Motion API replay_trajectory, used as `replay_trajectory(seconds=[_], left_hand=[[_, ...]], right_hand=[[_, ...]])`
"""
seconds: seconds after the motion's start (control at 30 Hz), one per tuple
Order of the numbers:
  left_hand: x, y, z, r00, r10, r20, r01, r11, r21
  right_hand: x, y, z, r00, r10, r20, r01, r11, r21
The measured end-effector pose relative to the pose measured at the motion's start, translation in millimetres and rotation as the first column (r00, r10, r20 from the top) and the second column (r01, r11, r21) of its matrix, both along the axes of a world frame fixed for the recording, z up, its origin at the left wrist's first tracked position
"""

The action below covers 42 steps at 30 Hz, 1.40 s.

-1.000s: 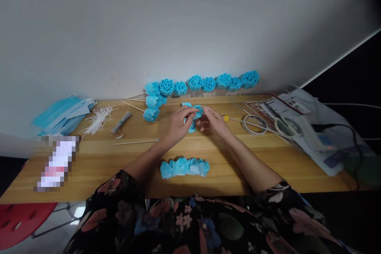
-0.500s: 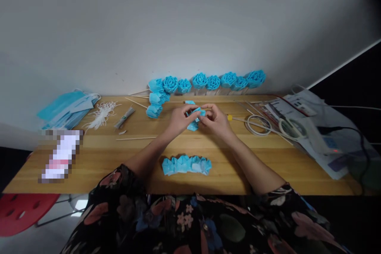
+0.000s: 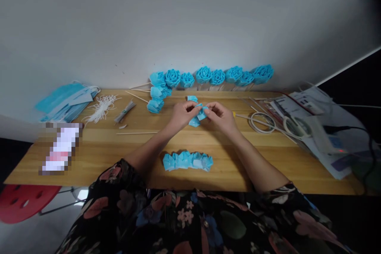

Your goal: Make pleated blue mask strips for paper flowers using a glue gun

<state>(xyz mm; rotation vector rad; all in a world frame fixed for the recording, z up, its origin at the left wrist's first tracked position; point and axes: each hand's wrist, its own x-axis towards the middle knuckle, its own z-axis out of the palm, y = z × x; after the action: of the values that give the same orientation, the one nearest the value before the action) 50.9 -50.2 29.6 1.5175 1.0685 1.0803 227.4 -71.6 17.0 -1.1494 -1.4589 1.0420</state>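
Note:
Between my two hands is a small folded blue petal piece point(image 3: 202, 114), apparently cut from face-mask fabric. My left hand point(image 3: 185, 114) pinches its left side, and my right hand point(image 3: 220, 116) pinches its right side with thumb and fingertips. Below it on the table lies another blue piece point(image 3: 194, 122), and a further small blue piece point(image 3: 192, 98) lies just beyond my fingers. Closer to me, a row of folded blue petals point(image 3: 187, 161) rests on the wood between my forearms.
Blue fabric roses point(image 3: 204, 74) line the wall. Blue face masks point(image 3: 67, 101), white ear loops point(image 3: 102, 108), a wire bundle point(image 3: 124, 112) and a pixelated phone point(image 3: 61, 149) are at left. A thin stick point(image 3: 137, 133) lies mid-table. Scissors point(image 3: 297, 127), coiled cord point(image 3: 262, 122) and papers point(image 3: 330, 160) occupy the right.
My fingers have shifted along the blue piece, and my right hand has moved slightly away from my left. The whole view has tilted a little.

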Motion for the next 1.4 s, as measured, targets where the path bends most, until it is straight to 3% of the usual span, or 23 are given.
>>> replay_trajectory(seconds=[0.17,0.37,0.63,0.73,0.8,0.87,0.93,1.03,1.13,1.27,1.4], left_hand=[[1,-1,1.0,0.993,-0.034,0.111,0.049,0.99,-0.134],[-2,3,-3.2,0.983,0.003,0.186,0.045,0.965,-0.257],[-5,14,-13.3,0.917,0.11,0.384,0.081,0.89,-0.449],[-9,20,-15.3,0.909,0.187,0.372,0.01,0.884,-0.468],[-12,21,-16.1,0.929,0.176,0.326,-0.016,0.897,-0.441],[-14,21,-16.3,0.954,0.118,0.276,0.0,0.92,-0.391],[-14,20,-15.8,0.968,0.066,0.243,0.023,0.937,-0.349],[-12,17,-14.2,0.979,0.017,0.203,0.048,0.949,-0.311],[-11,14,-13.0,0.984,-0.049,0.169,0.093,0.96,-0.265],[-9,9,-11.2,0.979,-0.156,0.129,0.177,0.968,-0.178],[-7,3,-9.2,0.969,-0.233,0.086,0.242,0.965,-0.105]], right_hand=[[0,-1,-3.6,0.982,-0.127,0.138,0.101,0.977,0.186],[2,-2,-2.1,0.918,-0.178,0.354,-0.051,0.833,0.55],[3,-5,-3.1,0.924,-0.154,0.349,-0.13,0.733,0.668],[3,-6,-1.1,0.944,-0.113,0.311,-0.091,0.816,0.571],[4,-6,-0.9,0.952,-0.086,0.293,-0.041,0.916,0.4],[6,-6,-1.7,0.948,-0.014,0.319,-0.06,0.973,0.222],[12,-8,-2.9,0.911,0.092,0.402,-0.153,0.981,0.121],[23,-17,-4.4,0.772,0.264,0.578,-0.331,0.944,0.011],[33,-24,-4.0,0.701,0.275,0.658,-0.326,0.944,-0.046],[32,-19,2.1,0.879,0.018,0.476,-0.053,0.997,0.06],[16,-8,11.4,0.984,0.104,0.142,-0.106,0.994,0.003]])
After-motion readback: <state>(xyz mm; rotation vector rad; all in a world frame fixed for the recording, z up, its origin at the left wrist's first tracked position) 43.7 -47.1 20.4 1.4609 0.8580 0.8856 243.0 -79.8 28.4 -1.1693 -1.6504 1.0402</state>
